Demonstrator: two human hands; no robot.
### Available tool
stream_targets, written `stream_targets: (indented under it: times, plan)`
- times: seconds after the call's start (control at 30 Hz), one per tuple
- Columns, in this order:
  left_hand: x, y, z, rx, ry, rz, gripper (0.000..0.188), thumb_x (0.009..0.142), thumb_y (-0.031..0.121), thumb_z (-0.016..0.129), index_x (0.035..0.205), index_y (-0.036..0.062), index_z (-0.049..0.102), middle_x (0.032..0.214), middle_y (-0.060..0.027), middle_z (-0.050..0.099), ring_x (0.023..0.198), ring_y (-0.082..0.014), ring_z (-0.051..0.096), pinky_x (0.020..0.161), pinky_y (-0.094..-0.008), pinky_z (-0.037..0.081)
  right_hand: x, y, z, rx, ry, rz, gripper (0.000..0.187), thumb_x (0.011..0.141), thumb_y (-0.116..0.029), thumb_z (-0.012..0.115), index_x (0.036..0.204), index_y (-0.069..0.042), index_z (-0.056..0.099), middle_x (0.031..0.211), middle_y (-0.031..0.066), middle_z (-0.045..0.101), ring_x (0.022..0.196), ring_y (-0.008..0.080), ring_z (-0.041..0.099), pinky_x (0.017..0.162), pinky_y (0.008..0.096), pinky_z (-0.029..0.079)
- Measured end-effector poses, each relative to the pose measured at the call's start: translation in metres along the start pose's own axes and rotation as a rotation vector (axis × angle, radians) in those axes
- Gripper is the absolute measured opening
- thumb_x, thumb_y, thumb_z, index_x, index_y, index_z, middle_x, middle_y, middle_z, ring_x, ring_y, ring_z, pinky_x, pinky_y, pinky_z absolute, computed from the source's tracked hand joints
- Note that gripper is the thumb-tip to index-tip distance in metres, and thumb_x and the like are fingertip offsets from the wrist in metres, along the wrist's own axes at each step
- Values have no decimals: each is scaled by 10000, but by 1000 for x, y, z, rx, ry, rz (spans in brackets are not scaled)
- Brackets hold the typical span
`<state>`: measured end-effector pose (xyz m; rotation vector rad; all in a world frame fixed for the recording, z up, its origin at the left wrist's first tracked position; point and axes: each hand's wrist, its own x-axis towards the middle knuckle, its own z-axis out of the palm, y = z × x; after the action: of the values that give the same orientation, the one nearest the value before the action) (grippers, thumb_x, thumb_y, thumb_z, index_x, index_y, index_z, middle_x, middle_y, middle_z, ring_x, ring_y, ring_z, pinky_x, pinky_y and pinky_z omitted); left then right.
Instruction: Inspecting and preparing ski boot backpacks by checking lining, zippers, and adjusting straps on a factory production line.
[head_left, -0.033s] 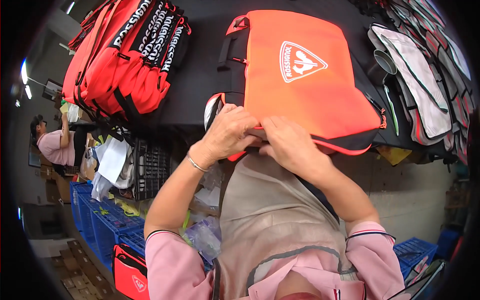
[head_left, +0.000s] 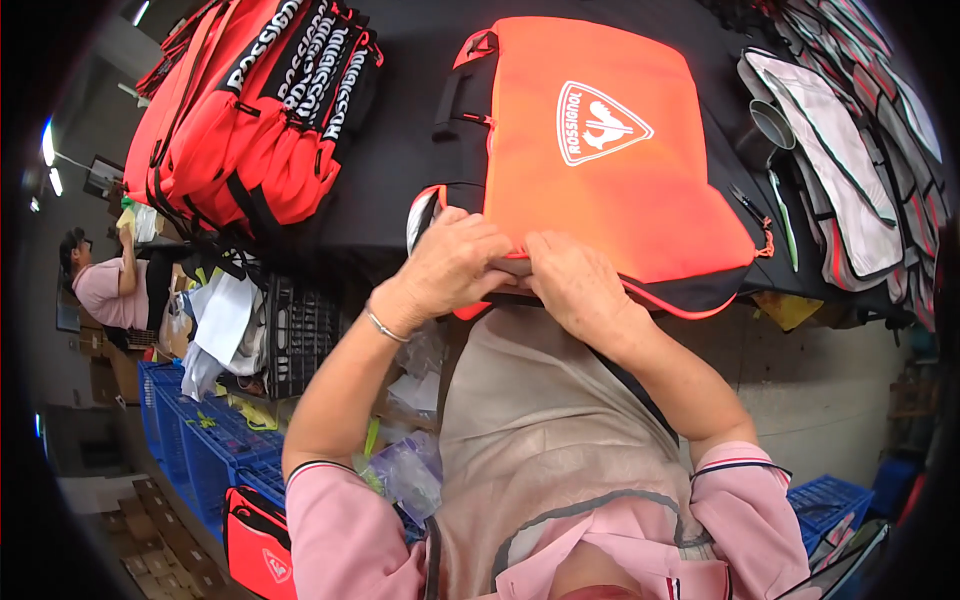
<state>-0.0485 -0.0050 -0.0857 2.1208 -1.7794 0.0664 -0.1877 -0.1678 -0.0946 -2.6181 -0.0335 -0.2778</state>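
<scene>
Left hand [head_left: 452, 262] and right hand [head_left: 583, 287] sit close together on the near edge of the orange-red bag [head_left: 650, 210], each with fingers and thumb closed on it. Only a short stretch of that edge shows between my fingertips; which layer they pinch is hidden from me.

Most of the bag spreads out beyond my knuckles, lying on the black tabletop [head_left: 405, 150]. Its gripped edge runs across my body, from under my left hand, on past my right hand, sloping toward me before curving up to the near right corner. So my left hand is by the near left corner, while my right hand is the nearer to the orange zip cord [head_left: 767, 240] on the far right. Lengthwise the bag seems to point away from me, though the lens bends it; the white emblem [head_left: 603, 124] ahead of my right hand has its tip turned rightward.
</scene>
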Motion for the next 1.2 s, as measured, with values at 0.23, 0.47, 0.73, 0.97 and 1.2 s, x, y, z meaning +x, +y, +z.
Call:
stream_targets:
  times: [0.23,0.47,0.73,0.97,1.2]
  plan:
    - [-9,-7,-22,-23,-223,81,432,645,322,847,917,79,617,835,-69,603,878,-277,572,892,-414,412,11,7,-26,395,-408,104,409,736,-243,790,977,58,655,805,244,666,764,346,668,722,408,508]
    - [10,34,-48,-379,-391,-9,472,684,393,830,909,42,609,725,-123,604,741,-323,598,723,-402,460,10,22,-90,663,-748,103,475,688,-257,887,989,43,675,795,51,684,717,112,611,664,293,494]
    - [37,56,-76,-637,-147,-4,452,705,282,860,973,2,627,800,-107,597,716,-276,580,679,-358,479,34,17,-153,621,-712,-10,372,649,-241,840,864,25,692,707,65,678,614,94,610,558,264,479]
    - [44,60,-77,-1159,-644,-487,349,779,208,839,986,-19,672,791,-6,659,755,-24,565,678,-235,496,41,19,-146,718,-852,9,356,665,-159,895,894,25,695,706,9,670,615,68,597,539,258,477]
    - [23,73,-39,-813,-507,-256,287,755,246,830,827,8,686,671,-95,656,608,-184,640,586,-289,500,25,33,-108,715,-1043,-29,305,643,-118,841,851,55,700,683,69,675,625,130,616,547,285,475]
